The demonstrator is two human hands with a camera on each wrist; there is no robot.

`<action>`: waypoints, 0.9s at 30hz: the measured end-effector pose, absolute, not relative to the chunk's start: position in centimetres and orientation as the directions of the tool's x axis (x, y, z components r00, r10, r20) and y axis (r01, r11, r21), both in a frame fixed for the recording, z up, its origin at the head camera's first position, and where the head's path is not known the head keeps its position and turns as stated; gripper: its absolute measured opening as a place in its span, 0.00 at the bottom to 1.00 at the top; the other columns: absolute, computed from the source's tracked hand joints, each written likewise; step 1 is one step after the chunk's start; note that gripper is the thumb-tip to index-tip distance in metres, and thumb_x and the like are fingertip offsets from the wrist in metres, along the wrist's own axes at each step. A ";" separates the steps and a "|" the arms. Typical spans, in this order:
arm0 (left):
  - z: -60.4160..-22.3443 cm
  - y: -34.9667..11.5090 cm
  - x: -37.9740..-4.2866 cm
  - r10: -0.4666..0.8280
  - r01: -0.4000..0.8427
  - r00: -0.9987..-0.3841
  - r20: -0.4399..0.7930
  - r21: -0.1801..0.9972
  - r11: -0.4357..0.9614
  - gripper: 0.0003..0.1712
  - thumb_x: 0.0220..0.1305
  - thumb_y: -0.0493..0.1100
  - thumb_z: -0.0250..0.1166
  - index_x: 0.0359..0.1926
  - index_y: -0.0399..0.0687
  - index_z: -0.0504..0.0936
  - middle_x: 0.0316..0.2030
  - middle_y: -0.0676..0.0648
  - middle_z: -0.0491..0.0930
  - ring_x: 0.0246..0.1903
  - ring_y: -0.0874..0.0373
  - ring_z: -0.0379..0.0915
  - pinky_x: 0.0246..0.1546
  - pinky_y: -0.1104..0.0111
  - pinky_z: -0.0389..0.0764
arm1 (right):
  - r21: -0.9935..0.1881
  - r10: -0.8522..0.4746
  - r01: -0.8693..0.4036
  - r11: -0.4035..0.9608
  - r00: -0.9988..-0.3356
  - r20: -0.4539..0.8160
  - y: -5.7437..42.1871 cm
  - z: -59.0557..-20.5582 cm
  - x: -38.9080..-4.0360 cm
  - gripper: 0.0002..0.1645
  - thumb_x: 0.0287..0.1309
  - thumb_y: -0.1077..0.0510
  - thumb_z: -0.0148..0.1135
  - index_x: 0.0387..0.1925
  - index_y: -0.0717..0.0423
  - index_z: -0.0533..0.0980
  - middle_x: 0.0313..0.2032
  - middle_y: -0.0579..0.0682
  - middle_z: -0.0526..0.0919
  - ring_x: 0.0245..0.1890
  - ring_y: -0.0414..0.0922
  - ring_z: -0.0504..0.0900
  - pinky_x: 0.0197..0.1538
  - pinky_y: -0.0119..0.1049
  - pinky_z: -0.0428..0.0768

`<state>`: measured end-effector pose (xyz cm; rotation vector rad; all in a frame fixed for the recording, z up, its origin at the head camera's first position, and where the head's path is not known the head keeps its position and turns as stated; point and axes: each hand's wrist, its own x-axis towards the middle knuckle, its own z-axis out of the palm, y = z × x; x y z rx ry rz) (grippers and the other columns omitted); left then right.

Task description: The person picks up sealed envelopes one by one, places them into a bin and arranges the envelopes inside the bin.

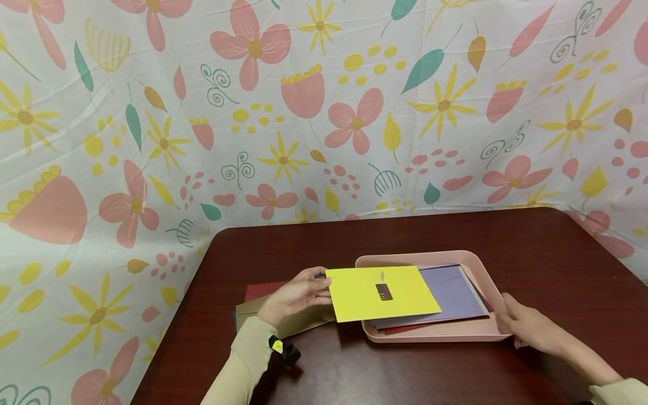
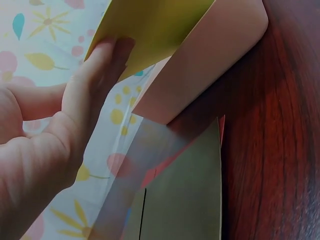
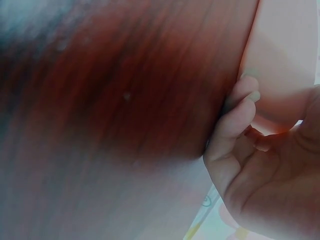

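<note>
A yellow envelope (image 1: 354, 292) with a small dark label is pinched at its left edge by my left hand (image 1: 298, 295). It is held over the left part of a pink tray (image 1: 435, 338). Inside the tray lie a purple envelope (image 1: 453, 292) and other envelopes, partly covered by the yellow one. My right hand (image 1: 531, 326) grips the tray's right rim; in the right wrist view its fingers (image 3: 232, 122) curl below the tray wall (image 3: 285, 55). Under my left hand rests a pile with a tan envelope (image 1: 311, 322) on top.
Red (image 1: 259, 291) and blue edges stick out from beneath the tan envelope, left of the tray. Everything lies on a dark reddish-brown table (image 1: 405, 371). A flower-patterned cloth (image 1: 314, 140) hangs behind the table and along its left side.
</note>
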<state>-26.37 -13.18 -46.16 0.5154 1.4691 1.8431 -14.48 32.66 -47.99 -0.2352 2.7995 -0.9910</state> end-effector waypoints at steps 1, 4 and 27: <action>-46.1 -13.0 -26.3 0.732 -0.287 -0.669 -0.129 0.953 -0.095 0.04 0.74 0.32 0.45 0.43 0.44 0.64 0.41 0.48 0.79 0.44 0.57 0.83 0.45 0.67 0.83 | -0.635 -0.201 -0.093 0.767 -0.974 -0.101 32.7 -48.0 -14.5 0.06 0.70 0.61 0.44 0.43 0.61 0.60 0.22 0.48 0.69 0.14 0.37 0.70 0.21 0.31 0.71; -46.0 -12.5 -26.1 0.701 -0.301 -0.693 -0.168 0.951 -0.070 0.02 0.74 0.32 0.46 0.43 0.42 0.63 0.40 0.47 0.79 0.41 0.57 0.83 0.44 0.67 0.83 | -0.637 -0.203 -0.093 0.765 -0.974 -0.102 32.6 -48.0 -14.5 0.06 0.70 0.61 0.43 0.42 0.61 0.60 0.22 0.48 0.69 0.14 0.37 0.70 0.21 0.31 0.71; -45.1 -9.2 -25.0 0.490 -0.215 -0.836 -0.248 0.969 0.124 0.19 0.65 0.31 0.60 0.55 0.26 0.73 0.36 0.36 0.85 0.29 0.56 0.85 0.39 0.68 0.84 | -0.638 -0.194 -0.075 0.766 -0.974 -0.118 32.6 -47.8 -14.5 0.06 0.71 0.60 0.44 0.39 0.59 0.58 0.21 0.48 0.68 0.15 0.38 0.70 0.21 0.31 0.71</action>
